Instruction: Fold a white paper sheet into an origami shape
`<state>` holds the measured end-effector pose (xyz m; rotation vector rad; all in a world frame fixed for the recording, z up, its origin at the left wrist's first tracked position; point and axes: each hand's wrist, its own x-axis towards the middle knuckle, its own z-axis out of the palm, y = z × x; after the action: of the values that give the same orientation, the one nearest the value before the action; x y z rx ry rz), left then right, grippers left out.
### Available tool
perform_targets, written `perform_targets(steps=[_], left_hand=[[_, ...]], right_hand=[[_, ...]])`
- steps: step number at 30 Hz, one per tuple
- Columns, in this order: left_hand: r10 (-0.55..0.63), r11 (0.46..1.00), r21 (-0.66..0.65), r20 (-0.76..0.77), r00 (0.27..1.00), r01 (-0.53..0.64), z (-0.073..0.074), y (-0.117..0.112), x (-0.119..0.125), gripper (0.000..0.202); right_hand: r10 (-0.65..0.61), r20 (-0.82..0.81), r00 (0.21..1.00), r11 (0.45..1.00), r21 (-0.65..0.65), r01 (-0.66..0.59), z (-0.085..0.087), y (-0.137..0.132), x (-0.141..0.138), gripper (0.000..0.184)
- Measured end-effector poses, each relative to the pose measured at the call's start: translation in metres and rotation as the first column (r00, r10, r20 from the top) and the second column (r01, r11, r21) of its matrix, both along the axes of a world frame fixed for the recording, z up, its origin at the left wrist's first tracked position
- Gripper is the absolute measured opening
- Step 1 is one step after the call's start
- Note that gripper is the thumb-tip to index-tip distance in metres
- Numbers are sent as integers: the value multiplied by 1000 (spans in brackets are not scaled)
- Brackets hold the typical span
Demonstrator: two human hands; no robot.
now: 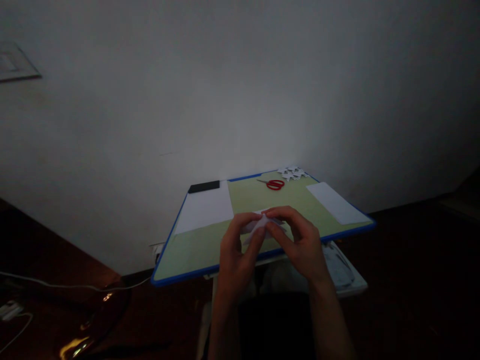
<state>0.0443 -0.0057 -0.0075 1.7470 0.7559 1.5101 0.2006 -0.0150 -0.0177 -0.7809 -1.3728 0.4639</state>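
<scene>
Matt folded paper [264,221], plastic-looking scissor handles [275,188], smooth tabletop [249,197]

Probably a home, dim as it is — a small blue-edged table [195,252] against a pale wall [225,90], wall plate [11,62] far left, white cable [75,285] near left.

The left hand [234,255] and right hand [305,245] pinch a folded white paper [264,221] above the near part of a green, blue-edged worktop [195,250]. Beyond lie red-handled scissors [269,183] and small white paper pieces [293,174]. A dark flat object [204,187] rests on the left white sheet [208,210]; a narrower sheet [336,202] lies right.
</scene>
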Motion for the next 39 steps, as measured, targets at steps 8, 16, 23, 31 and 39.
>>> perform_targets(steps=[8, 16, 23, 31, 39], left_hand=[[44, 999, 20, -34, 998, -44, 1, -1, 0, 17], [46, 991, 127, -21, 999, -43, -2, 6, 5, 4], [117, 988, 101, 28, 993, -119, -2, 8, 1, 4], [151, 977, 145, 61, 987, -159, -1, 9, -2, 5], [191, 968, 155, 51, 980, -196, 3, 6, -1, 9]], right_hand=[[3, -38, 999, 999, -36, -5, 1, -1, -3, 7], [-38, 7, 999, 999, 32, 38, 7, 1, -8, 9], [-10, 3, 1000, 1000, -7, 10, 3, 2, -7, 13], [-31, 64, 997, 999, -7, 31, 3, 1, -2, 9], [-1, 36, 999, 1000, 22, 0, 5, 0, -5, 7]])
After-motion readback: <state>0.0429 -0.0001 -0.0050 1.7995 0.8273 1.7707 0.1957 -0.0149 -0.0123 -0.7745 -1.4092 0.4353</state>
